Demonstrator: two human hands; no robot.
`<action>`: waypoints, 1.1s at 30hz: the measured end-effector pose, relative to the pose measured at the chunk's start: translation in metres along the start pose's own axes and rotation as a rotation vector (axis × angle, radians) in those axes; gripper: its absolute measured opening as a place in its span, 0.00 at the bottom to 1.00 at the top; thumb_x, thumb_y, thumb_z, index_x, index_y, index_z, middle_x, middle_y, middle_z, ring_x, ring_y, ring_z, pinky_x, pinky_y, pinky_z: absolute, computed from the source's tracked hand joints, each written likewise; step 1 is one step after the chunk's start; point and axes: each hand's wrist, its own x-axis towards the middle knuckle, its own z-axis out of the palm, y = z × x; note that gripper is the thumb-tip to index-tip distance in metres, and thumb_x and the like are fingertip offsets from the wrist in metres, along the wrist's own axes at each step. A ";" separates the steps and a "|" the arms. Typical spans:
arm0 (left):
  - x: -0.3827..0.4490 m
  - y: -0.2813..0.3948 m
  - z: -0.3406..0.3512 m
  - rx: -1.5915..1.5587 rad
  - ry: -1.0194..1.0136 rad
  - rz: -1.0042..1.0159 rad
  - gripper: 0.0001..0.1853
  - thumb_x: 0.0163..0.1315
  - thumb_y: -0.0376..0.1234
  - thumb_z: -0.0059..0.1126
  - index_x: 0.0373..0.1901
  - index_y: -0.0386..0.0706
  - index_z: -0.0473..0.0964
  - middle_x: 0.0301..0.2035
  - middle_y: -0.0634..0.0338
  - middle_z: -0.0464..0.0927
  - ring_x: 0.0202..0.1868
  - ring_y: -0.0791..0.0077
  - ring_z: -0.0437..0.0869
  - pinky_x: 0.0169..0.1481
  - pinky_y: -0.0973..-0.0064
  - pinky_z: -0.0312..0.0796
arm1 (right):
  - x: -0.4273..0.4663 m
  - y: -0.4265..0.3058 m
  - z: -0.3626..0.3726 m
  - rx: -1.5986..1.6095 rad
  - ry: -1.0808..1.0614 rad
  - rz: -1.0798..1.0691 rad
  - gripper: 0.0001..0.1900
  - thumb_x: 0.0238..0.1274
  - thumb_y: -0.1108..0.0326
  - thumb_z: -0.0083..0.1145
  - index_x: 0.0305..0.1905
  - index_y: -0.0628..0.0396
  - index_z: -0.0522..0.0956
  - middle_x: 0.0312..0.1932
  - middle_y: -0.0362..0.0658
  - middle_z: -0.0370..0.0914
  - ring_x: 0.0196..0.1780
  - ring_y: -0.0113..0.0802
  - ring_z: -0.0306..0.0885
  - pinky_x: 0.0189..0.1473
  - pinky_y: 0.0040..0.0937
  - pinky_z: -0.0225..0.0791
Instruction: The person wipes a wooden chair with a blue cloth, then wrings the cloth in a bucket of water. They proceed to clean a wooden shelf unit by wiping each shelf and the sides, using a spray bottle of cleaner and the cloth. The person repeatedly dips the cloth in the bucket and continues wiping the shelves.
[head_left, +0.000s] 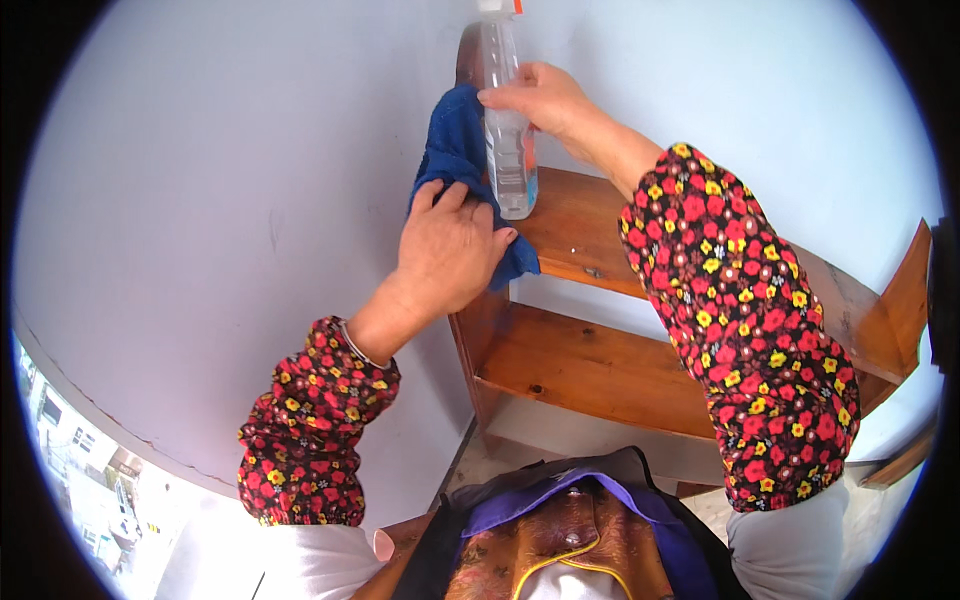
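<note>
My left hand (450, 244) presses its fingers onto a blue cloth (454, 146) draped over the left end of a wooden shelf unit. With thumb and fingers, my right hand (536, 97) grips a clear plastic bottle (512, 169) around its upper part. The bottle is upright, with a white and orange top, and its base is over the left end of the top shelf (577, 217); whether it touches the wood is unclear. It stands just right of the cloth. What lies beneath the cloth is hidden.
A lower wooden shelf (585, 364) runs under the top one. The unit's raised right end panel (904, 292) stands at the far right. Pale walls (300, 150) close in behind and to the left. At the lower left, buildings show outside beyond the wall's edge.
</note>
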 end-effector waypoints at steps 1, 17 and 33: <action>-0.002 -0.001 0.001 0.008 -0.020 0.054 0.22 0.57 0.48 0.50 0.31 0.35 0.73 0.31 0.52 0.77 0.47 0.59 0.72 0.57 0.61 0.56 | -0.001 0.001 -0.001 -0.046 -0.006 -0.019 0.36 0.44 0.54 0.64 0.55 0.68 0.66 0.48 0.51 0.72 0.51 0.36 0.71 0.45 0.27 0.66; -0.025 -0.010 0.040 0.229 -0.095 0.178 0.22 0.40 0.48 0.65 0.25 0.41 0.68 0.21 0.58 0.70 0.28 0.67 0.75 0.30 0.72 0.67 | -0.118 0.030 -0.136 -0.367 0.259 0.068 0.38 0.49 0.46 0.58 0.57 0.68 0.64 0.49 0.55 0.71 0.53 0.41 0.70 0.54 0.37 0.62; 0.050 -0.019 0.062 -0.560 -0.467 -0.194 0.23 0.62 0.44 0.46 0.50 0.33 0.67 0.43 0.41 0.74 0.46 0.48 0.73 0.51 0.66 0.65 | -0.174 0.050 -0.110 -0.206 0.189 0.031 0.40 0.51 0.56 0.61 0.65 0.62 0.54 0.62 0.54 0.59 0.60 0.42 0.65 0.58 0.33 0.61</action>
